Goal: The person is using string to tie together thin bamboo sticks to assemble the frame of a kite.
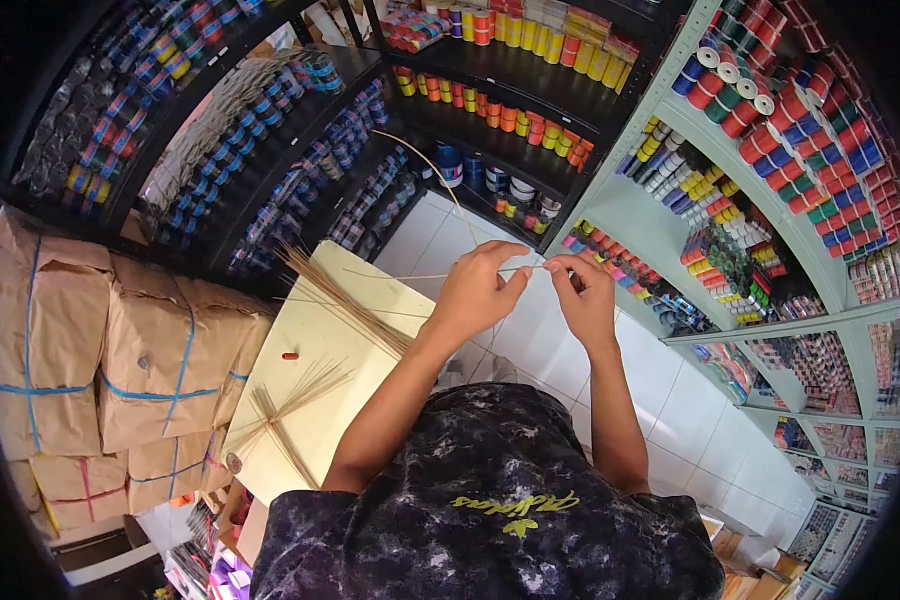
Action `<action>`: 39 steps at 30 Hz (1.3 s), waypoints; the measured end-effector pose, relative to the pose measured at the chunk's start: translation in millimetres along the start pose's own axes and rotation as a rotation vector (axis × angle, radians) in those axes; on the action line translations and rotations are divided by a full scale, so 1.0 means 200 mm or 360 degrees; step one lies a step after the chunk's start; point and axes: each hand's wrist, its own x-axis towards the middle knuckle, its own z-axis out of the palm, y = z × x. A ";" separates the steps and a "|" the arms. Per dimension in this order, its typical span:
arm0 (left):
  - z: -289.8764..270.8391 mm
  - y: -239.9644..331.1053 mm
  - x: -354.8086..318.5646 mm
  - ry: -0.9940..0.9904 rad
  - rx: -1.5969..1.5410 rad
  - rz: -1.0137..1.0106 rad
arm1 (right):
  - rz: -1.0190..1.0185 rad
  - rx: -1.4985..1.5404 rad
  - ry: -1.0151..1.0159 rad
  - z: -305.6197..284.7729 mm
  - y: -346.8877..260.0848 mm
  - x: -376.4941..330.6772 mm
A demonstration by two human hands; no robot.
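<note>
We have both hands raised in front of the chest, close together but not touching. Our left hand (473, 290) pinches a thin pale reed strand (440, 175), which arcs up and away from the fingers toward the shelves. Our right hand (585, 295) is closed in a pinch on the same strand just beside the left; a short straight piece runs between the two hands and sticks out to the left past the left hand. Below and left of the left hand sits a pale yellow worktop (360, 410) with a bundle of loose reeds (345, 300) fanned across it and a second reed bundle (285, 410) nearer us. A small red bead (290, 355) lies between the bundles. Paper-wrapped parcels (150, 350) stack far left of the hands.
</note>
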 end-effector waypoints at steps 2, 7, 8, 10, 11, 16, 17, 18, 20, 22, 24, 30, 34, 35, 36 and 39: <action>0.01 -0.01 0.01 -0.0016 0.0052 -0.0011 | -0.0012 0.0008 -0.0018 0.01 -0.01 0.00; 0.03 -0.06 0.02 -0.0086 0.0139 0.0001 | -0.0008 0.0105 -0.0028 0.02 -0.03 -0.01; 0.02 -0.07 0.01 -0.0089 0.0170 0.0030 | -0.0008 0.0102 -0.0026 0.01 -0.04 -0.01; 0.01 -0.07 0.01 -0.0092 0.0201 0.0056 | 0.0016 0.0021 -0.0021 0.01 -0.06 -0.01; 0.00 -0.06 0.01 -0.0120 0.0217 0.0028 | 0.0017 0.0020 -0.0022 0.01 -0.07 -0.01; -0.01 -0.05 0.00 -0.0152 0.0203 -0.0049 | 0.0044 0.0016 0.0122 0.01 -0.11 -0.03; -0.01 -0.06 0.00 -0.0142 0.0203 -0.0042 | 0.0044 0.0016 0.0120 0.01 -0.13 -0.03; -0.01 -0.06 0.00 -0.0133 0.0201 -0.0033 | 0.0032 0.0001 0.0124 0.01 -0.14 -0.03; -0.01 -0.05 -0.01 -0.0134 0.0193 -0.0025 | 0.0021 -0.0016 0.0128 0.02 -0.15 -0.04; -0.02 -0.06 -0.01 -0.0131 0.0187 -0.0015 | 0.0034 0.0016 0.0125 0.03 -0.15 -0.05; -0.01 -0.09 -0.01 -0.0149 0.0168 0.0040 | 0.0035 0.0030 0.0132 0.04 -0.15 -0.06; -0.03 -0.10 -0.02 -0.0159 0.0150 0.0048 | 0.0059 0.0016 0.0144 0.06 -0.15 -0.07; -0.03 -0.10 -0.01 -0.0166 0.0168 0.0046 | 0.0096 0.0028 0.0139 0.07 -0.13 -0.07; -0.04 -0.10 -0.01 -0.0160 0.0164 0.0023 | 0.0094 0.0026 0.0139 0.07 -0.13 -0.07; -0.04 -0.09 0.00 -0.0154 0.0159 -0.0002 | 0.0102 0.0038 0.0137 0.08 -0.14 -0.07; -0.05 -0.09 0.00 -0.0139 0.0117 0.0011 | 0.0134 0.0063 0.0135 0.09 -0.12 -0.06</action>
